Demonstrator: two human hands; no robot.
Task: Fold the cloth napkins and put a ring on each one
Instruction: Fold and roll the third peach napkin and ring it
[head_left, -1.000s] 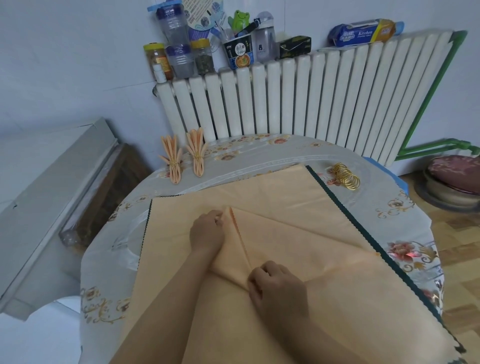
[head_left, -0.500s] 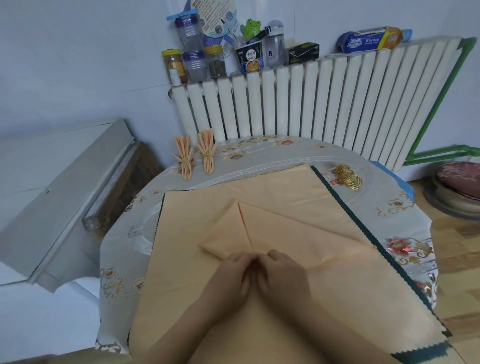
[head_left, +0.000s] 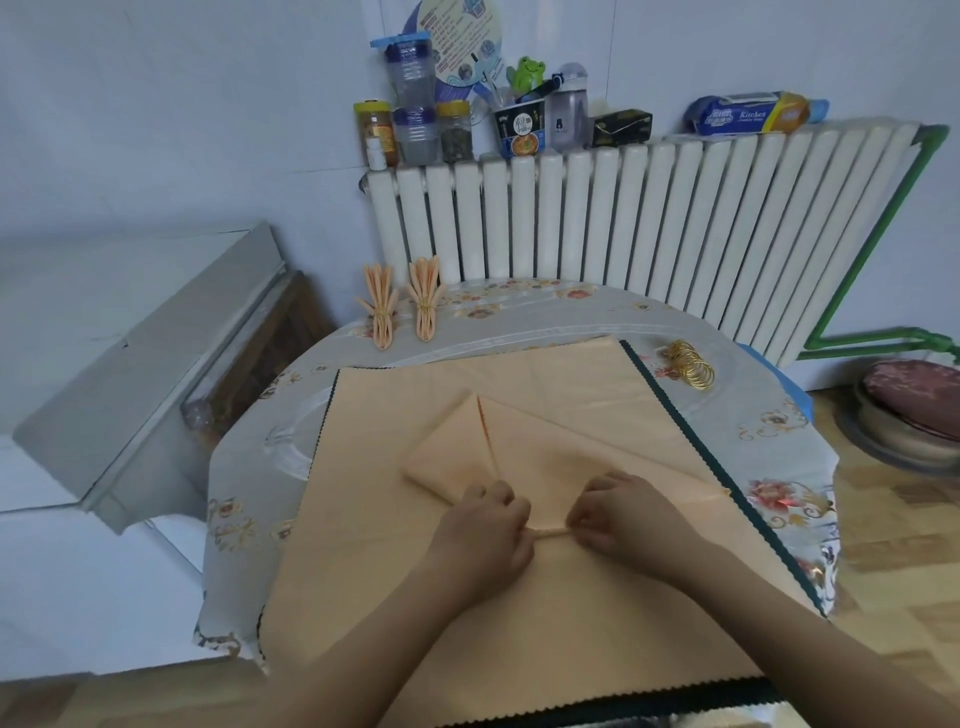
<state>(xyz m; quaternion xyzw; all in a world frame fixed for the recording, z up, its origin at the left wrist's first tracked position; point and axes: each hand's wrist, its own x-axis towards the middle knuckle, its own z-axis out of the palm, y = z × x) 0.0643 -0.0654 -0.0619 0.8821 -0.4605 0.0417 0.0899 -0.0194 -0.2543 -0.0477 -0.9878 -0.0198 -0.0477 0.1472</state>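
The napkin (head_left: 524, 457), a peach cloth folded to a triangle with its point aimed away from the person, lies on a larger peach cloth (head_left: 363, 545) with a dark zigzag edge that covers most of the round desk (head_left: 769, 431). Its near edge is turned up into a narrow roll, and both hands are on that roll: the left hand (head_left: 480, 535) has its fingers curled and pinches the roll at its left part, while the right hand (head_left: 626, 519) pinches it just to the right, so that a short piece of the rolled edge shows between the two. Both forearms reach in from the near side of the desk. At the far left of the desk, two finished napkins (head_left: 402, 301) stand side by side, each pleated and held at the middle by a gold ring, fanned out above and below. A heap of gold rings (head_left: 688, 364) lies at the far right, just beyond the edge of the larger cloth. Behind the desk stands a white radiator (head_left: 649, 223) with jars, bottles and packets along its top.
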